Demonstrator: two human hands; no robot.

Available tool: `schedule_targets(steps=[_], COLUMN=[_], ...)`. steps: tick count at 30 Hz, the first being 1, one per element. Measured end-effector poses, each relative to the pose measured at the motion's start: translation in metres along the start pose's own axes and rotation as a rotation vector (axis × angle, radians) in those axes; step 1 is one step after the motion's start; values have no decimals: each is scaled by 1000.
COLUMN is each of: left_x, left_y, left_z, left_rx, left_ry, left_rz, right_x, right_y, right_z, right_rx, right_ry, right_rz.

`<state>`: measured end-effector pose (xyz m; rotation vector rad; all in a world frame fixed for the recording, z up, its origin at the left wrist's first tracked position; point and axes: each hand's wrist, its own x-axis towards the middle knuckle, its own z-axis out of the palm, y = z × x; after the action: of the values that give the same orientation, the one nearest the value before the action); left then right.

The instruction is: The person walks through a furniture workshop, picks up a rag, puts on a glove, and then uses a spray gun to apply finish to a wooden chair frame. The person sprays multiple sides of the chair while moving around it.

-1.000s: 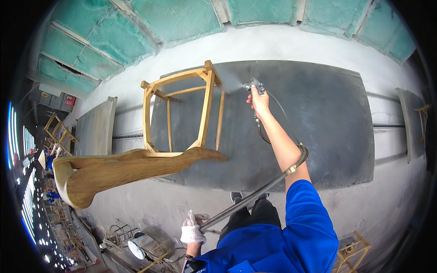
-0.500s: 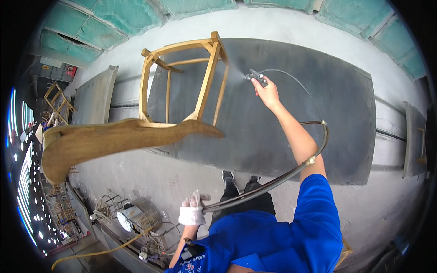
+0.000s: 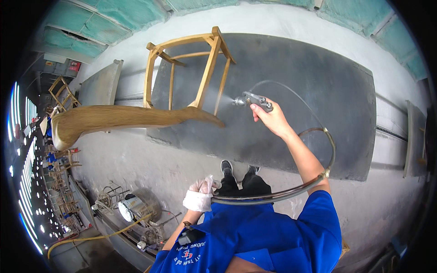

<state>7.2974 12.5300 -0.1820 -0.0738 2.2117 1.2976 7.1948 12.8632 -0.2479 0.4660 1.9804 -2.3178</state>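
Observation:
My bare right hand [image 3: 271, 117] is closed round a metal spray gun [image 3: 253, 101], its nozzle facing left. A pale mist leaves the nozzle toward a wooden chair frame [image 3: 205, 73]. The chair's wide, curved brown back piece [image 3: 123, 118] lies lowest and closest to me, with the legs and rails beyond it. From the gun a thin line loops to a bundle of dark hoses [image 3: 268, 197] along my right forearm. In a thin whitish glove, my left hand [image 3: 201, 190] is closed on the hose bundle near my waist, apart from the chair.
A large dark grey panel [image 3: 314, 113] stands behind the gun against a white wall. At lower left are a round metal drum [image 3: 142, 207], coiled hoses [image 3: 107, 199] and a yellow hose [image 3: 91, 238]. More chair frames [image 3: 64, 94] stand far left.
My right hand and the spray gun have moved lower, toward me. The chair has turned slightly and its back piece sits higher in view. My left hand has shifted a little right and up.

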Motion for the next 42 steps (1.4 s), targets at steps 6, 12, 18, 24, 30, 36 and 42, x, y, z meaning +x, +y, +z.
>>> schedule_targets(steps=[6, 12, 18, 24, 30, 36, 42], left_x=[-21, -41, -46, -47, -58, -74, -101], left_y=[8, 21, 15, 4, -22, -81, -132], left_z=[-12, -19, -23, -28, -42, -58, -66], left_rx=[147, -119, -90, 34, 1, 441, -90], left_ry=[184, 312, 296, 210, 273, 114, 69], left_rz=[-11, -177, -102, -276, -310, 174, -36], right_x=[74, 124, 54, -16, -39, -103, -196], right_y=[-35, -45, -11, 151, 217, 106, -12], right_z=[4, -12, -5, 31, 53, 69, 113], right_rx=[-103, -86, 221, 141, 169, 473, 555], right_ry=[163, 439, 425, 405, 511, 460, 409], right_rz=[-209, -302, -124, 398, 602, 391, 39])
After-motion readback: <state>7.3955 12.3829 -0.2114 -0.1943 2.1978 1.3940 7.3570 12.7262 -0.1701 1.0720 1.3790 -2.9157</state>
